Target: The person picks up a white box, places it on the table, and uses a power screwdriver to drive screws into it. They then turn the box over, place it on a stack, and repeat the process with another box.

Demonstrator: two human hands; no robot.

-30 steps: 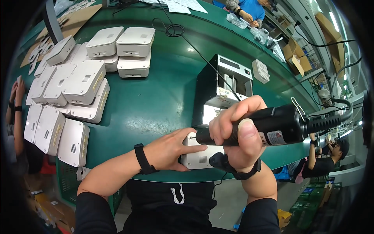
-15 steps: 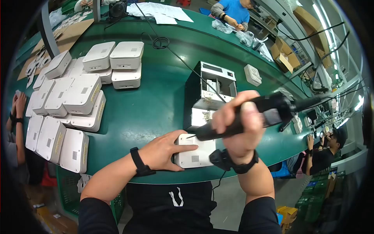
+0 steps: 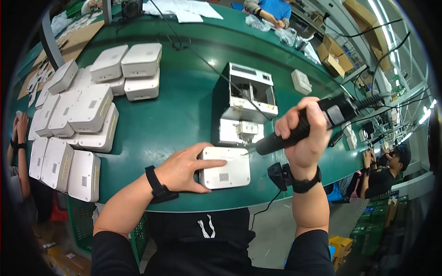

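- Lying piled at left, white boxes [image 3: 90, 109]; whether all are screwed shut cannot be told.
- Left hand [image 3: 178, 169] clasps the left end of one white box [image 3: 229, 169], flat near the worktop's [image 3: 152, 133] front edge.
- Right hand [image 3: 305, 138] grips a black screwdriver [image 3: 271, 143], its bit by the box's far right corner; this one seems unfinished.
- Behind: a machine [image 3: 239, 109], then a small case [image 3: 301, 82].
- Around: a person [image 3: 22, 170] at left, someone in blue [image 3: 277, 8] beyond, another in black [image 3: 393, 175] at right.

left fingers [image 3: 208, 163] hold, index outstretched, while right fingers [image 3: 287, 122] curl tightly.
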